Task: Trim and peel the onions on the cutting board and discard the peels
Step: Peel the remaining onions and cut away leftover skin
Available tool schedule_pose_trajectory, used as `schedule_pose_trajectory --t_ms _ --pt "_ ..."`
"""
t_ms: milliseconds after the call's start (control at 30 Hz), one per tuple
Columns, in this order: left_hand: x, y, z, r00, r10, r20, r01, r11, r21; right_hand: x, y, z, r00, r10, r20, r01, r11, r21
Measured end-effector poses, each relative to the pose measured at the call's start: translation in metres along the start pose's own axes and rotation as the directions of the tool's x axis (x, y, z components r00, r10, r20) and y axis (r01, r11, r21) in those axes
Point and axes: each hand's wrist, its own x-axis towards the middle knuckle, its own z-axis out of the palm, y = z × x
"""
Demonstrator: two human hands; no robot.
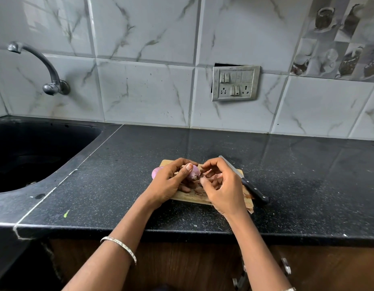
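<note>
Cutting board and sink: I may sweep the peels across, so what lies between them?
The head view shows only bare black countertop between the cutting board and the sink, crossed by a pale seam.

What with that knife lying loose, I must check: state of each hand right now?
Left hand: holding the onion.
Right hand: pinching the onion's end; knife not held.
</note>
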Motion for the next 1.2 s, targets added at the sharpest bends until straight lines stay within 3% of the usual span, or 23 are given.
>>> schedule_pose_trajectory --t_ms 133,333,667,900,1200 --pt "0.001 -0.003 -0.001 1.0 0.006 -0.008 -0.005 0.999 0.046 0.0 -0.001 0.001 0.999 0.006 0.042 -0.009 0.999 0.05" --pt "0.002 -0.006 -0.002 1.0 0.004 -0.013 -0.003 0.996 0.09 0.003 0.006 0.004 1.0 -0.001 0.023 0.002 0.998 -0.064" --pt "0.002 -0.005 -0.002 0.999 0.013 -0.036 -0.008 0.99 0.142 0.002 0.007 0.003 1.0 -0.005 0.018 0.006 0.997 -0.08" --pt "0.004 -0.006 -0.001 1.0 0.007 -0.027 -0.003 0.993 0.118 0.002 0.006 0.003 0.995 0.025 0.097 -0.022 0.999 -0.037" --pt "-0.001 0.0 0.001 0.999 0.03 -0.04 -0.029 0.999 0.027 0.001 0.01 0.001 0.997 0.082 -0.001 -0.082 0.996 0.027"
